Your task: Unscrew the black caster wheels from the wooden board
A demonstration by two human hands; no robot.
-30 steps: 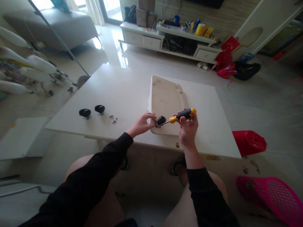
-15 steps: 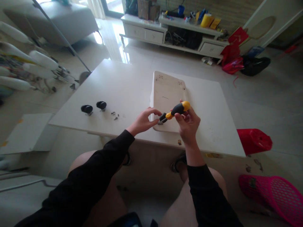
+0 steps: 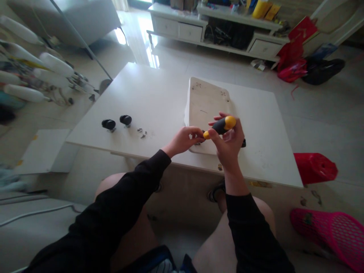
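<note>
My right hand is wrapped round the yellow-and-black handle of a screwdriver, with some fingers stretched out past it. The handle slants down to the left, towards my left hand. There the thumb and forefinger are pinched together by the screwdriver's front end, over the near-left corner of an upturned cream board. What they pinch is mostly hidden. Several screw holes mark the board's far corners. A small black part shows just right of my right hand.
Two black caster wheels and several small screws lie on the left of the white table. A red bin stands beyond its right edge, and a pink basket below. A white cabinet stands across the floor.
The view has shifted slightly. My left fingers have closed in at the screwdriver's front end, and the black piece seen there earlier is now mostly covered. My right hand still holds the screwdriver.
</note>
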